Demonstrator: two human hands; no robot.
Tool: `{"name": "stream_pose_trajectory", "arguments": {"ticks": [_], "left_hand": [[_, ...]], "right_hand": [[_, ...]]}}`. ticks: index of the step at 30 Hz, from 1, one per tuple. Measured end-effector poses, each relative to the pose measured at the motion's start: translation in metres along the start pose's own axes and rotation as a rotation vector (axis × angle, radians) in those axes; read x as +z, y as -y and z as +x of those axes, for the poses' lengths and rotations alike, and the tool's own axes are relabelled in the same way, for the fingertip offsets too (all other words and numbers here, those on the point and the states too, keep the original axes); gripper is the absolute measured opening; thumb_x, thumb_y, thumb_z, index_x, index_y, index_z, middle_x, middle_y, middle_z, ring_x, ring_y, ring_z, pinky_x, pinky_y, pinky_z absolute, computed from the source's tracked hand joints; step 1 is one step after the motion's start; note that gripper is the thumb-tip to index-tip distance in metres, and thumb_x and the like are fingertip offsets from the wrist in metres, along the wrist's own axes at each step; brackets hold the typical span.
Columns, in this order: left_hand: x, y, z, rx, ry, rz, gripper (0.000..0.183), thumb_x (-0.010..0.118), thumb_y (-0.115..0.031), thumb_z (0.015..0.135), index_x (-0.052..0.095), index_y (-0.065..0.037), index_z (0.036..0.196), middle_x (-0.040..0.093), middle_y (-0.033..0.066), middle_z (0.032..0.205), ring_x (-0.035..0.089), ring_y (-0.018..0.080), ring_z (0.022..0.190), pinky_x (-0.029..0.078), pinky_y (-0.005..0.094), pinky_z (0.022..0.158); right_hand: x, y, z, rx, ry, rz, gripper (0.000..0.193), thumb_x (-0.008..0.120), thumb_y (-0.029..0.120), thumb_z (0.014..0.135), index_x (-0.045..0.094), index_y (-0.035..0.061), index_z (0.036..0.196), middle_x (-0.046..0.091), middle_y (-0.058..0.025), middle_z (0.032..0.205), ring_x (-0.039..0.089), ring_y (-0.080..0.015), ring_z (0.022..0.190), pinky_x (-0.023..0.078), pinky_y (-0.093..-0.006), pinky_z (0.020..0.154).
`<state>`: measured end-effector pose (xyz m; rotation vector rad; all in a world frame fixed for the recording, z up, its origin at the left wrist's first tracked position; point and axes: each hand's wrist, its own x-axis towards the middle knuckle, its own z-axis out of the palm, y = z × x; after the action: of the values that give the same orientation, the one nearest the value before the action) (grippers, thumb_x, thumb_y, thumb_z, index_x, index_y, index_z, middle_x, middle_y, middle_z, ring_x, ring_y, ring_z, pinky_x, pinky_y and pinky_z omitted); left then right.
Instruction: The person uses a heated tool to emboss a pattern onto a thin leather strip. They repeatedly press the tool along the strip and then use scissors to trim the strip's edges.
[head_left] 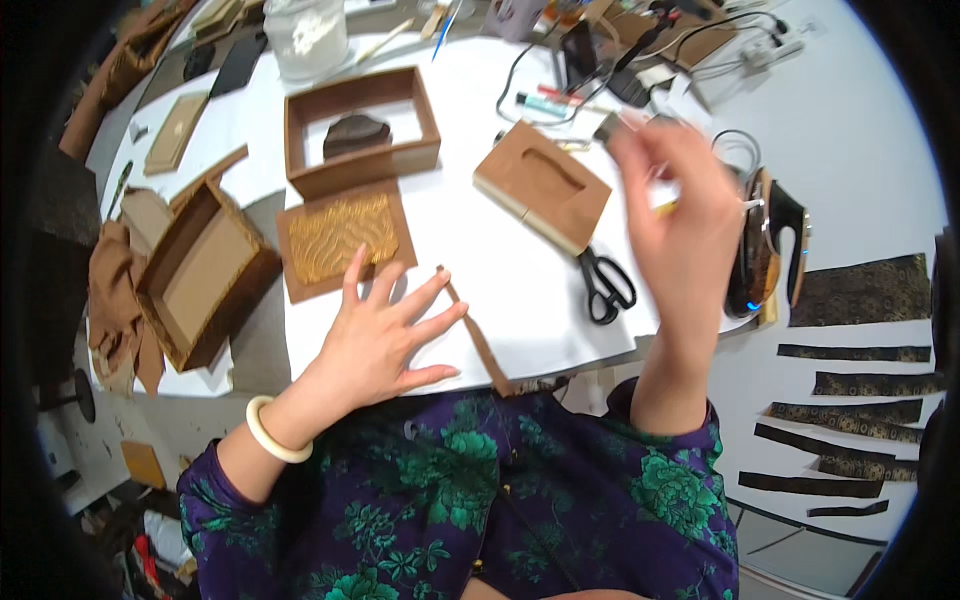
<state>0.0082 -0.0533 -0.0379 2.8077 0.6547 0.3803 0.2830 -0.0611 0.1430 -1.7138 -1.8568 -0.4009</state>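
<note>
Dark stone (356, 132) inside brown frame box (361, 128), left hand (385, 335) flat, open; right hand (680, 215) blurred, grip unclear.

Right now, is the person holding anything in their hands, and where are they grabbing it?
The left hand holds nothing; it lies flat and open on the white table, beside a thin brown strip. The raised right hand is motion-blurred, so any grip cannot be told.

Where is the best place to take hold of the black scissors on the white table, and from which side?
Probably at the two handle loops of the black scissors, which point toward the table's near edge. Come from above on the person's side; the right hand is nearest. The blades point away, toward the brown block, and seem closed.
</note>
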Motion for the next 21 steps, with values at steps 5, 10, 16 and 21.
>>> {"name": "stream_pose_trajectory", "arguments": {"ticks": [5, 10, 16, 21], "left_hand": [[-0.004, 0.011, 0.013, 0.037, 0.076, 0.029, 0.085, 0.059, -0.084, 0.098, 0.060, -0.029, 0.162, 0.054, 0.0111, 0.167, 0.049, 0.0403, 0.146, 0.014, 0.0728, 0.128], [-0.003, 0.014, 0.011, 0.069, 0.057, -0.016, 0.087, 0.064, -0.083, 0.096, 0.060, -0.026, 0.162, 0.054, 0.0123, 0.167, 0.050, 0.0386, 0.143, 0.022, 0.0690, 0.125], [0.002, 0.008, 0.007, 0.033, 0.036, -0.118, 0.090, 0.072, -0.077, 0.093, 0.056, -0.023, 0.163, 0.049, 0.0140, 0.170, 0.048, 0.0385, 0.142, 0.028, 0.0660, 0.122], [0.007, 0.007, 0.009, 0.054, 0.069, -0.127, 0.093, 0.073, -0.078, 0.092, 0.055, -0.025, 0.166, 0.048, 0.0133, 0.172, 0.047, 0.0387, 0.147, 0.025, 0.0648, 0.125]], "right_hand": [[0.033, -0.107, 0.171, 0.086, -0.073, -0.360, 0.034, 0.072, 0.030, 0.100, 0.084, 0.0002, 0.114, 0.082, -0.0248, 0.113, 0.079, -0.0410, 0.097, 0.063, -0.0509, 0.089], [0.174, -0.177, 0.277, -0.010, 0.269, -0.592, 0.035, 0.072, 0.031, 0.094, 0.084, 0.0034, 0.111, 0.081, -0.0248, 0.114, 0.078, -0.0414, 0.111, 0.063, -0.0514, 0.097], [0.229, -0.197, 0.289, 0.045, 0.629, -0.762, 0.034, 0.078, 0.029, 0.090, 0.085, -0.0006, 0.105, 0.082, -0.0243, 0.110, 0.079, -0.0427, 0.106, 0.064, -0.0487, 0.090], [0.178, -0.230, 0.323, 0.040, 0.316, -0.538, 0.037, 0.077, 0.034, 0.091, 0.085, 0.0041, 0.111, 0.082, -0.0259, 0.105, 0.079, -0.0434, 0.098, 0.062, -0.0525, 0.093]]}}
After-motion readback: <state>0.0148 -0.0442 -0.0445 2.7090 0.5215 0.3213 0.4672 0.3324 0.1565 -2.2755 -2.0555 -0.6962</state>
